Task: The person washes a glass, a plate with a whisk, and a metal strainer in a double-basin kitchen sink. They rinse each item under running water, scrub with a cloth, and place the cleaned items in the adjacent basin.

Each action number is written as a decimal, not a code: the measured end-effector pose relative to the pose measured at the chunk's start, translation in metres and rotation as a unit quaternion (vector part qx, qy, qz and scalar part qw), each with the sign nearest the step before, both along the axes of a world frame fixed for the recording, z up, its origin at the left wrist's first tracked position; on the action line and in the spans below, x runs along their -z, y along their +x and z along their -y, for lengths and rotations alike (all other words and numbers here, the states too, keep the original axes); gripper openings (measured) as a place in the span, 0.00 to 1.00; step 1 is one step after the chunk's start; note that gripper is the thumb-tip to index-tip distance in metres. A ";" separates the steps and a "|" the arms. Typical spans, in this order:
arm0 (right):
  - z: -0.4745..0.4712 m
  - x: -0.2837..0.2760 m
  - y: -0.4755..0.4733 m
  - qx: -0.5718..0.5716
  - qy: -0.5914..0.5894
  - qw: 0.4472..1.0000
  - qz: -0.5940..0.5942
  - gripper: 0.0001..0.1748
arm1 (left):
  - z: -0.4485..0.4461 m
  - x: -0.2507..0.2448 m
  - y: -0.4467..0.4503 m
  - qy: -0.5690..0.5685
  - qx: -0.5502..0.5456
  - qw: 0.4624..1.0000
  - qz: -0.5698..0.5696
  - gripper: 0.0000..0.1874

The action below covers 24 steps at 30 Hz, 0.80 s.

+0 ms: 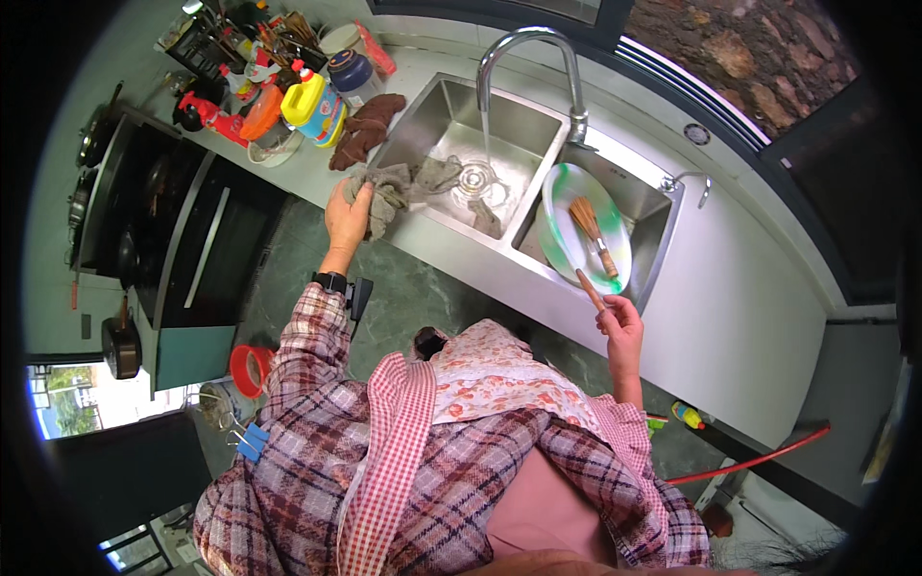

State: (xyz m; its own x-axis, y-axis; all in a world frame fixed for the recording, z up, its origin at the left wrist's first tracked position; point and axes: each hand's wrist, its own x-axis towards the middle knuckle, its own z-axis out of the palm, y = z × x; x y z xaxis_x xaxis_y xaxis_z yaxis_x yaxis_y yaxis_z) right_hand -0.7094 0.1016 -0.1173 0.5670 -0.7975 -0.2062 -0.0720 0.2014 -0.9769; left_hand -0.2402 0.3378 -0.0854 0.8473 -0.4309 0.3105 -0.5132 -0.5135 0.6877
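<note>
My left hand (347, 218) grips a bunched grey cloth (385, 198) at the front left edge of the double stainless-steel sink (515, 253). Water runs from the curved chrome faucet (529, 34) into the left basin, where wet grey cloth (436, 175) lies near the drain. My right hand (622, 324) holds a thin brown wooden handle (588, 289) at the sink's front edge; whether it has a blade or head cannot be told. In the right basin rests a tilted green-and-white basin (555, 237), with a bristle brush with a wooden handle (594, 237) inside.
Left of the sink are a brown cloth or glove (367, 132), a yellow detergent jug (315, 108), a dark-lidded jar (353, 75) and a red spray bottle (216, 119). A small second tap (691, 180) stands at right. A red bucket (251, 369) is on the floor.
</note>
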 end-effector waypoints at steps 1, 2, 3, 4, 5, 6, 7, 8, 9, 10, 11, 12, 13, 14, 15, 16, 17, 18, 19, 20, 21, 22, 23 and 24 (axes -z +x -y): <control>0.005 0.004 0.006 -0.010 -0.001 1.000 0.003 0.13 | -0.004 -0.001 0.007 0.013 -0.022 1.000 0.012 0.22; 0.009 0.009 0.014 -0.033 0.002 0.999 0.002 0.14 | -0.008 -0.001 0.014 0.026 -0.045 0.998 0.025 0.22; 0.012 0.010 0.026 -0.047 0.007 0.999 0.003 0.14 | -0.010 0.007 0.022 0.070 -0.026 0.996 0.056 0.24; 0.014 0.010 0.040 -0.064 0.010 0.998 0.003 0.14 | -0.012 0.022 0.033 0.114 -0.009 0.990 0.084 0.26; 0.016 0.010 0.053 -0.081 0.015 0.997 0.002 0.14 | -0.015 0.038 0.039 0.159 0.008 0.981 0.110 0.28; 0.015 0.015 0.066 -0.101 0.028 0.994 0.010 0.15 | -0.018 0.056 0.039 0.199 0.020 0.977 0.067 0.33; 0.014 0.017 0.080 -0.120 0.030 0.992 0.005 0.14 | -0.015 0.069 0.037 0.236 0.033 0.971 0.023 0.39; 0.014 0.018 0.090 -0.127 0.026 0.992 -0.003 0.14 | 0.001 0.067 0.031 0.291 0.040 0.956 -0.015 0.43; 0.015 0.019 0.099 -0.135 0.021 0.990 -0.013 0.14 | 0.014 0.056 0.019 0.344 0.047 0.936 -0.054 0.47; 0.013 0.022 0.109 -0.149 0.007 0.989 -0.018 0.14 | 0.015 0.050 0.012 0.363 0.039 0.930 -0.036 0.49; 0.013 0.024 0.118 -0.153 0.004 0.988 -0.024 0.14 | 0.009 0.059 0.017 0.346 0.066 0.936 -0.020 0.48; 0.013 0.026 0.127 -0.160 0.003 0.987 -0.030 0.13 | 0.002 0.065 0.023 0.331 0.091 0.939 -0.005 0.47; 0.012 0.027 0.137 -0.166 0.002 0.986 -0.035 0.13 | -0.004 0.069 0.031 0.315 0.116 0.942 0.012 0.45; 0.012 0.031 0.144 -0.161 -0.006 0.986 -0.047 0.13 | -0.005 0.074 0.041 0.307 0.139 0.941 0.000 0.42; 0.010 0.031 0.154 -0.145 0.003 0.988 -0.049 0.13 | 0.001 0.077 0.051 0.262 0.138 0.955 -0.027 0.41; 0.005 0.029 0.165 -0.134 0.014 0.989 -0.052 0.13 | 0.003 0.081 0.058 0.217 0.131 0.966 -0.055 0.40; -0.001 0.027 0.177 -0.120 0.025 0.991 -0.058 0.13 | 0.010 0.084 0.065 0.170 0.127 0.974 -0.082 0.39; -0.004 0.029 0.189 -0.120 0.028 0.990 -0.072 0.13 | 0.021 0.084 0.071 0.111 0.143 0.979 -0.094 0.40; -0.010 0.029 0.203 -0.115 0.033 0.990 -0.076 0.13 | 0.038 0.082 0.075 0.050 0.162 0.980 -0.107 0.41; -0.014 0.029 0.215 -0.104 0.036 0.990 -0.083 0.13 | 0.060 0.064 0.073 0.023 0.202 0.969 -0.141 0.42; -0.018 0.029 0.228 -0.093 0.040 0.991 -0.089 0.13 | 0.076 0.042 0.073 -0.003 0.241 0.955 -0.174 0.43; -0.026 0.028 0.245 -0.097 0.037 0.992 -0.070 0.13 | 0.079 0.032 0.081 -0.004 0.265 0.954 -0.144 0.44; -0.034 0.029 0.262 -0.112 0.030 0.991 -0.071 0.13 | 0.077 0.026 0.091 -0.002 0.289 0.951 -0.111 0.46; -0.041 0.031 0.276 -0.122 0.025 0.990 -0.069 0.13 | 0.073 0.020 0.104 0.008 0.301 0.948 -0.101 0.39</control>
